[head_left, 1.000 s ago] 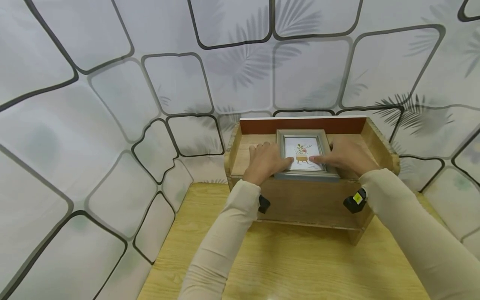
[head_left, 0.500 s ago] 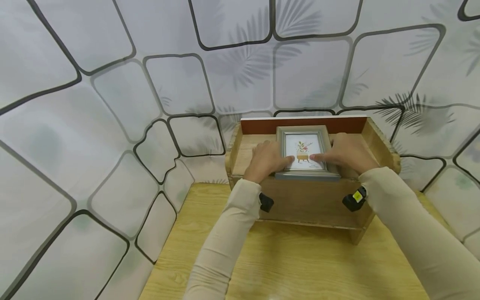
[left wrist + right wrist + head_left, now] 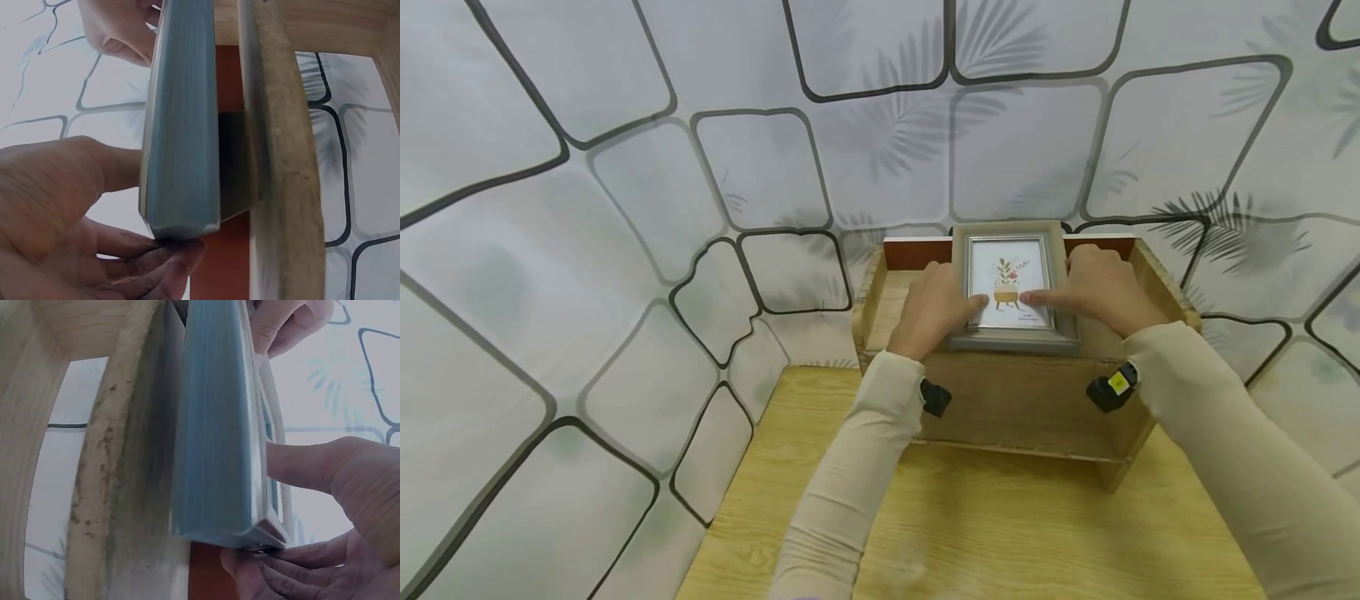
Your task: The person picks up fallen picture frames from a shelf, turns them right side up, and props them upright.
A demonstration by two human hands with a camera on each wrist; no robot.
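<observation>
A silver-grey picture frame (image 3: 1011, 283) with a potted-plant print leans back over the top tier of a small wooden shelf (image 3: 1015, 408). My left hand (image 3: 928, 312) grips its left side, the thumb over the front and the fingers around the edge. On the opposite side, my right hand (image 3: 1105, 287) holds it the same way, thumb tip on the glass. In the left wrist view, the blue-grey bottom edge of the frame (image 3: 182, 137) sits close to the shelf's front board (image 3: 284, 144), with a dark flap (image 3: 234, 156) behind it. The frame's back is mostly hidden.
The shelf stands on a yellow wood-grain table (image 3: 940, 533), near a patterned wall covering (image 3: 880, 150). Its end panel (image 3: 1165, 287) rises to the right of my right hand. A reddish-brown back strip (image 3: 917, 252) runs along the top tier.
The frame's upper edge has risen, so it now stands steeper and overlaps the shelf's back strip. Both hands have moved up slightly with it, keeping their hold.
</observation>
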